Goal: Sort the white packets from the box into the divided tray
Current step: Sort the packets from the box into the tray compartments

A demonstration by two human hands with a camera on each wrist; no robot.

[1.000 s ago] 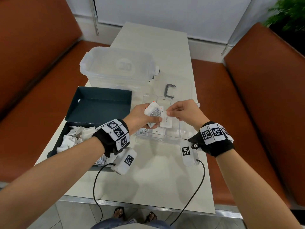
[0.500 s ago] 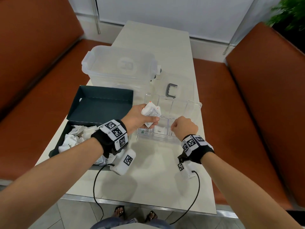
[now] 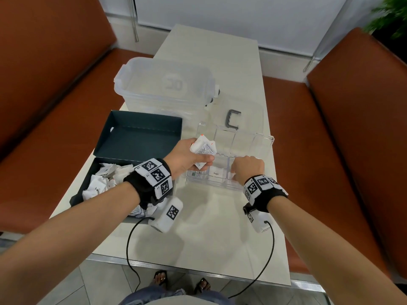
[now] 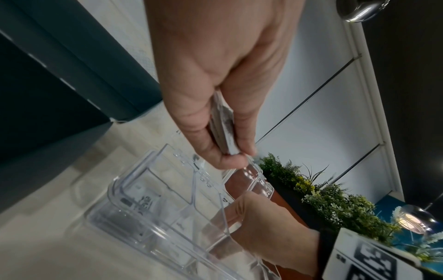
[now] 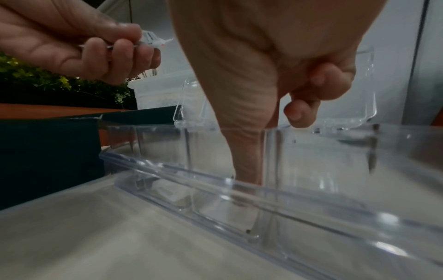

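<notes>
My left hand (image 3: pixel 189 155) grips a small stack of white packets (image 3: pixel 203 148) above the left end of the clear divided tray (image 3: pixel 262 150). The stack shows edge-on between thumb and fingers in the left wrist view (image 4: pixel 224 128). My right hand (image 3: pixel 246 166) reaches down into a front compartment right of the middle, thumb and forefinger pinched on a white packet that is mostly hidden. A packet marked Sugar (image 3: pixel 217 173) lies in the neighbouring compartment. The dark box (image 3: pixel 136 137) at the left holds several loose packets (image 3: pixel 103 179).
A clear lidded storage tub (image 3: pixel 165 84) stands behind the box and tray. A grey C-shaped handle (image 3: pixel 233 118) lies on a clear lid just beyond the tray. Brown benches flank the narrow table (image 3: pixel 198 238). Two black cables hang over its near edge.
My right hand took one packet off the stack and carried it down into the tray compartment. The left hand stayed over the tray's left end with the stack.
</notes>
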